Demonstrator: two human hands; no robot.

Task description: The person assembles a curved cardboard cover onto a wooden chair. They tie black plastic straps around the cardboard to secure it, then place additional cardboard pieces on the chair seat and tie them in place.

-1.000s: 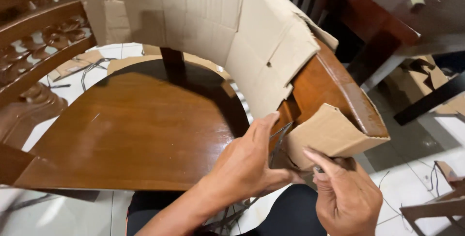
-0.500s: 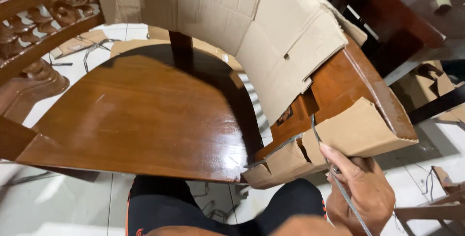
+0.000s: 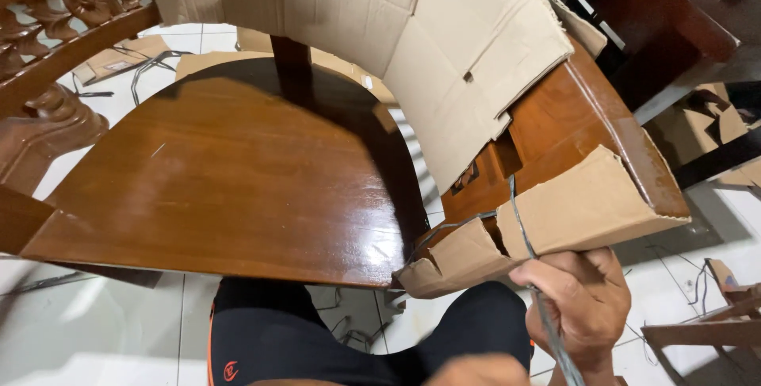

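At the chair's armrest, right hand (image 3: 583, 303) now gripping strap (image 3: 519, 223) — left hand withdrawn

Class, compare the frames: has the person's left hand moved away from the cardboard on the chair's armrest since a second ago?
Yes. The left hand has dropped from the cardboard wrap on the armrest to the bottom edge, blurred, while the right hand grips the strap there.
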